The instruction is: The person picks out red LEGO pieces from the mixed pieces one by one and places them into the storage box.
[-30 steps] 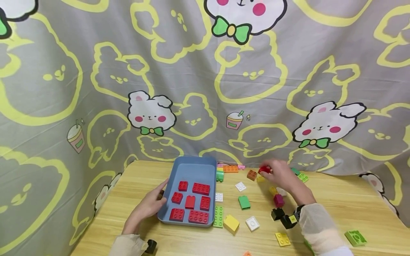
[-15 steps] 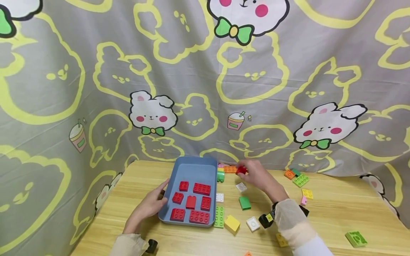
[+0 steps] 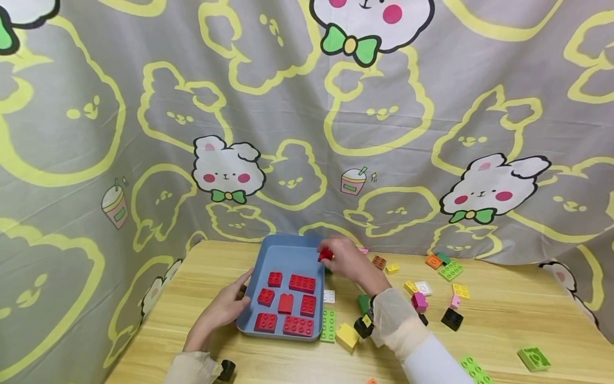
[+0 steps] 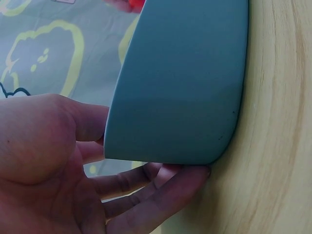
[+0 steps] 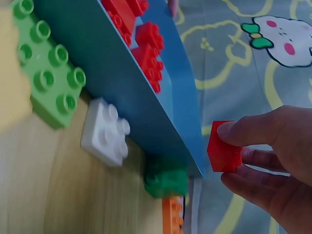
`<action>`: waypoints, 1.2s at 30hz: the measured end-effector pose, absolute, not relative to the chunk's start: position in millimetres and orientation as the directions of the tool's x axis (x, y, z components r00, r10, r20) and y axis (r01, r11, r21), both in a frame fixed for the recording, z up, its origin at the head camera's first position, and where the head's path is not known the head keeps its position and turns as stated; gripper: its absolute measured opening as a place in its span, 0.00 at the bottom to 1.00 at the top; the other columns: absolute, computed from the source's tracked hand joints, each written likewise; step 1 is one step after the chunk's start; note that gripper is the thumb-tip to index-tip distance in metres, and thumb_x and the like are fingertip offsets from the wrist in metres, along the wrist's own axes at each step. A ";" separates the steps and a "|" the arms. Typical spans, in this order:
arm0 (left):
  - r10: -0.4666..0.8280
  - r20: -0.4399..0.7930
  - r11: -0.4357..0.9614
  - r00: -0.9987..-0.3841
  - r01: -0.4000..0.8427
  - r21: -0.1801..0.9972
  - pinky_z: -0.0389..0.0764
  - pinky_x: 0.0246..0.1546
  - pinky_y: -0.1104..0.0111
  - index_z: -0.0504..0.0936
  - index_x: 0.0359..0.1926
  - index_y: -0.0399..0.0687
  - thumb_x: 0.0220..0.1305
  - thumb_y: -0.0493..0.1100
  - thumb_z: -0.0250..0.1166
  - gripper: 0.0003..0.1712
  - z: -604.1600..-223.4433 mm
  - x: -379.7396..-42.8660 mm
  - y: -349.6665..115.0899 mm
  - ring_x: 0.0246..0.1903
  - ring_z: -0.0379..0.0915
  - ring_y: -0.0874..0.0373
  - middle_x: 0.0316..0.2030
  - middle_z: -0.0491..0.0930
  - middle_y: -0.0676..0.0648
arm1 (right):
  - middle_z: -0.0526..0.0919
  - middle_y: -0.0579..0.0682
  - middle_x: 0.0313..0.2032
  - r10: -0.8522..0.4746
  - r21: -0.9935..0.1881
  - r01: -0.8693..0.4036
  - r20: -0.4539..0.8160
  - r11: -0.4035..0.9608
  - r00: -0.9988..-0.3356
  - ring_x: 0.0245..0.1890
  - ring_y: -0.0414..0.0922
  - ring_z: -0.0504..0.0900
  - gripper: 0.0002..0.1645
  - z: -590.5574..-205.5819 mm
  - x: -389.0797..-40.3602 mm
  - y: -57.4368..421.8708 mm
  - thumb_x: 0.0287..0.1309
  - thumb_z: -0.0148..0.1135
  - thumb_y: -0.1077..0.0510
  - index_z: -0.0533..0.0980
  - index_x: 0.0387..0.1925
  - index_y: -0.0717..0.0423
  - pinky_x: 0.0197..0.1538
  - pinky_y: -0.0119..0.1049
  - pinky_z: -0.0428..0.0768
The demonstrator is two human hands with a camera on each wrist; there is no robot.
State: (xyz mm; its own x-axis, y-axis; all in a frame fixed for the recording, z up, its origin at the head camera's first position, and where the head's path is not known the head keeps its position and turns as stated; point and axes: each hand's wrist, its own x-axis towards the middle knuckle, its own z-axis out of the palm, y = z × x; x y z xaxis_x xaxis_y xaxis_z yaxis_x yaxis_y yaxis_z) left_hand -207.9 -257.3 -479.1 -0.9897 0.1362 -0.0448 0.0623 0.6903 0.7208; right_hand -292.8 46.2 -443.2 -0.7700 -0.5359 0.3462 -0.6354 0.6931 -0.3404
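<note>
In the head view my right hand (image 3: 346, 260) pinches a red toy brick (image 3: 325, 255) above the far right rim of the blue-grey tray (image 3: 268, 256). The right wrist view shows the red brick (image 5: 223, 147) between thumb and fingertips, clear of the tray wall (image 5: 146, 102). My left hand (image 3: 224, 305) holds the tray's left side. In the left wrist view its thumb hooks over the rim and its fingers lie against the outside of the tray (image 4: 180, 87). Several red bricks, one of them a long brick (image 3: 302, 283), lie apart inside the tray's nearer part.
Along the tray's right side stand a light green brick (image 3: 328, 325), a white brick (image 5: 105, 132) and a green piece (image 5: 165, 178). A yellow block (image 3: 347, 337) is nearby. More loose bricks, including a black one (image 3: 452, 319), are scattered to the right. A patterned curtain (image 3: 288, 106) hangs behind the table.
My right hand has carried the red brick leftward from the table's back right to over the tray's rim. My left hand has stayed on the tray.
</note>
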 end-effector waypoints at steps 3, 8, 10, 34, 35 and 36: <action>0.136 -0.040 0.690 -0.990 0.066 0.721 0.80 0.43 0.52 0.60 0.75 0.41 0.64 0.28 0.58 0.38 -479.5 -207.8 -256.8 0.41 0.73 0.47 0.46 0.77 0.35 | 0.82 0.53 0.34 -0.563 -0.335 -0.656 0.339 0.676 -0.754 0.33 0.45 0.77 0.11 -444.7 -294.4 37.0 0.51 0.70 0.63 0.84 0.38 0.61 0.36 0.40 0.81; 0.142 -0.032 0.689 -0.989 0.075 0.721 0.80 0.43 0.52 0.60 0.74 0.41 0.64 0.28 0.58 0.38 -480.2 -208.2 -256.1 0.41 0.73 0.48 0.46 0.77 0.36 | 0.81 0.53 0.35 -0.603 -0.318 -0.670 0.293 0.670 -0.742 0.34 0.45 0.77 0.11 -449.4 -300.3 24.1 0.52 0.70 0.65 0.84 0.40 0.62 0.38 0.39 0.82; 0.141 -0.035 0.688 -0.989 0.073 0.722 0.80 0.44 0.52 0.60 0.75 0.41 0.64 0.28 0.58 0.38 -480.7 -207.7 -255.8 0.41 0.73 0.47 0.46 0.77 0.36 | 0.82 0.52 0.35 -0.615 -0.303 -0.673 0.271 0.675 -0.740 0.34 0.45 0.78 0.11 -452.0 -302.8 19.0 0.51 0.70 0.64 0.84 0.39 0.61 0.39 0.39 0.82; 0.149 -0.031 0.696 -0.988 0.083 0.713 0.78 0.43 0.52 0.61 0.74 0.42 0.64 0.29 0.57 0.38 -479.8 -205.3 -250.4 0.42 0.74 0.47 0.47 0.78 0.34 | 0.78 0.47 0.24 -0.587 -0.327 -0.565 0.038 0.758 -0.809 0.25 0.43 0.75 0.06 -463.1 -301.7 -4.8 0.52 0.65 0.69 0.83 0.27 0.57 0.28 0.33 0.76; 0.147 -0.033 0.697 -0.989 0.080 0.713 0.78 0.43 0.52 0.60 0.74 0.42 0.64 0.29 0.57 0.38 -479.4 -205.2 -250.7 0.42 0.74 0.47 0.47 0.77 0.34 | 0.79 0.48 0.25 -0.582 -0.331 -0.559 0.035 0.760 -0.812 0.25 0.43 0.75 0.06 -462.4 -301.3 -5.6 0.53 0.65 0.70 0.83 0.28 0.57 0.29 0.33 0.76; 0.146 -0.033 0.697 -0.989 0.079 0.712 0.78 0.43 0.52 0.60 0.74 0.42 0.64 0.29 0.57 0.38 -479.3 -205.3 -251.0 0.42 0.74 0.47 0.47 0.77 0.34 | 0.81 0.49 0.26 -0.578 -0.331 -0.555 0.034 0.763 -0.815 0.26 0.43 0.76 0.06 -461.7 -300.9 -6.2 0.53 0.65 0.69 0.83 0.30 0.57 0.29 0.33 0.77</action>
